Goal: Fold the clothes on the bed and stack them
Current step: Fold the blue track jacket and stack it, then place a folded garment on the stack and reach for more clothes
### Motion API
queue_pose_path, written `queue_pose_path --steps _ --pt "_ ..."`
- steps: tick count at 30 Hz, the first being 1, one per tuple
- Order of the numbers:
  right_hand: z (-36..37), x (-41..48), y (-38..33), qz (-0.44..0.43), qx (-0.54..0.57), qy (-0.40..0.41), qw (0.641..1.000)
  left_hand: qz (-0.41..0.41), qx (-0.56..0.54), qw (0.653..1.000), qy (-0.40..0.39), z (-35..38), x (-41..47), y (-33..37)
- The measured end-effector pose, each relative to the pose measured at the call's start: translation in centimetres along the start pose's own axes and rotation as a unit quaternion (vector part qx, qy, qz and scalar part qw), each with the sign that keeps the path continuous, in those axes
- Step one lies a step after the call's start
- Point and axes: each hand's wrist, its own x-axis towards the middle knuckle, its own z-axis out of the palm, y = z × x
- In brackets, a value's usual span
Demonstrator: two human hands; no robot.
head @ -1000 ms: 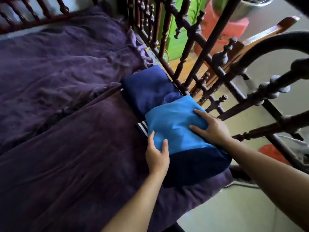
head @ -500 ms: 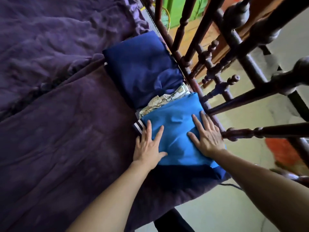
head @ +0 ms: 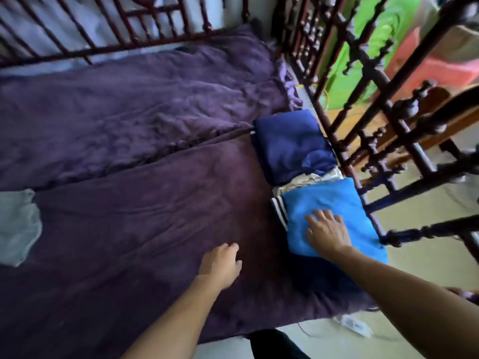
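On the bed (head: 145,203): two folded stacks (head: 293,149).

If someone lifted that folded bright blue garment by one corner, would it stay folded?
Probably not: the bright blue garment looks soft and creases near the right hand, so it would likely droop open. It seems thin, so probably light.

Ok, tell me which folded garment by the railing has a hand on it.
The bright blue folded garment, with the right hand flat on it. The dark navy folded garment beyond it is untouched; the left hand is over the purple bedcover.
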Motion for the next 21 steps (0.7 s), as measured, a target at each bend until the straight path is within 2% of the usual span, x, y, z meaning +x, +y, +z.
queue_pose_path --steps 3,7,13,18,21 --pt "-1.6 -1.9 -8.0 -0.069 0.006 -0.016 0.997 -0.058 -0.021 0.997 0.036 0.9 -6.8 -7.0" --pt "-3.7 -5.9 -20.0 -0.164 0.002 0.001 0.986 -0.144 -0.041 0.985 0.085 2.6 -17.4 -15.8" --pt "-6.4 -11.7 -36.2 -0.279 -0.008 -0.005 0.96 -0.262 -0.084 0.949 0.157 4.6 -32.9 -27.0" --pt "-8.7 -15.3 -47.3 -0.362 0.009 0.014 0.932 -0.322 -0.121 0.914 0.218 4.9 -41.8 -34.4" --pt "-9.5 -16.0 -52.9 -0.387 0.011 0.01 0.922 -0.338 -0.116 0.905 0.23 5.0 -45.2 -38.1"
